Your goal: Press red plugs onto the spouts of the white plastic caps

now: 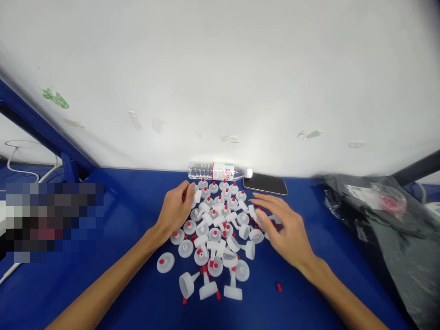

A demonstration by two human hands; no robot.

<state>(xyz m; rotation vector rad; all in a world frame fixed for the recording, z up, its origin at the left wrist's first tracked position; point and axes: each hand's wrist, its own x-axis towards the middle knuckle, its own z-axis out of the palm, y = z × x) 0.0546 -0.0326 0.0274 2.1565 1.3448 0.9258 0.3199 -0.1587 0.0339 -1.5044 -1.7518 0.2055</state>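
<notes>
A pile of white plastic nozzle caps [215, 234], several with small red tips, is spread over the blue table. At the pile's left edge my left hand [177, 206] is closed on a white nozzle cap [197, 196]; its fingers partly hide the cap and something red beside it. On the right side, my right hand [283, 227] reaches over the pile with thumb and fingers apart. Another white nozzle cap [252, 212] lies by those fingertips, and whether they touch it I cannot tell. Loose red tips [279, 287] lie among the caps and to the right of them.
Behind the pile lies a clear water bottle [223, 172] on its side, with a dark phone [264, 184] next to it. A grey plastic bag [385, 229] covers the right side. White wall [220, 82] rises at the back; a blue frame bar [44, 123] stands left.
</notes>
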